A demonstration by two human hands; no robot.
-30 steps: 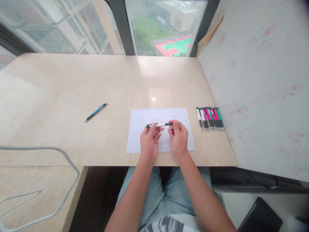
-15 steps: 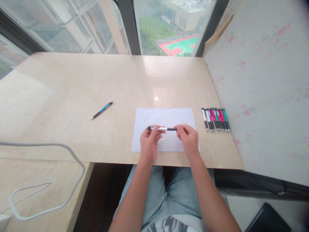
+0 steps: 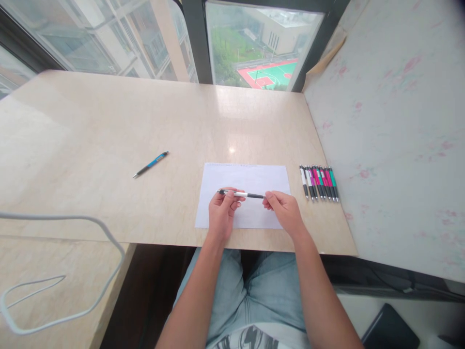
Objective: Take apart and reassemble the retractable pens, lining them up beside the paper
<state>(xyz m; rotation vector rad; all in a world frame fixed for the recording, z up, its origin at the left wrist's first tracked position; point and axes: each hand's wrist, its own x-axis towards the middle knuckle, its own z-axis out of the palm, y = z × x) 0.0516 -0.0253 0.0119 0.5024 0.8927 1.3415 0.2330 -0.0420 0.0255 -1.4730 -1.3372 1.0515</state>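
A pen [image 3: 250, 195] with a white barrel and black grip lies level between my hands, above a sheet of white paper [image 3: 247, 175]. My left hand [image 3: 222, 209] pinches its clip end between thumb and fingers. At the tip end, the thumb and forefinger of my right hand [image 3: 285, 209] close on the point, which they hide. Off to the left on the table rests a blue and black pen [image 3: 150, 165]. To the right of the paper, several pens [image 3: 318, 183] in white, purple, pink and green lie side by side in a row.
The pale table [image 3: 109, 160] runs up to a window [image 3: 261, 48] at the back. A papered wall [image 3: 395, 145] borders it on the right. On the left a grey cable [image 3: 105, 232] loops across the table and a lower surface. A dark object [image 3: 392, 329] sits below right.
The camera view has shifted slightly. My right hand has slid a little along the pen towards its point, showing more of the black grip; my left hand keeps its hold.
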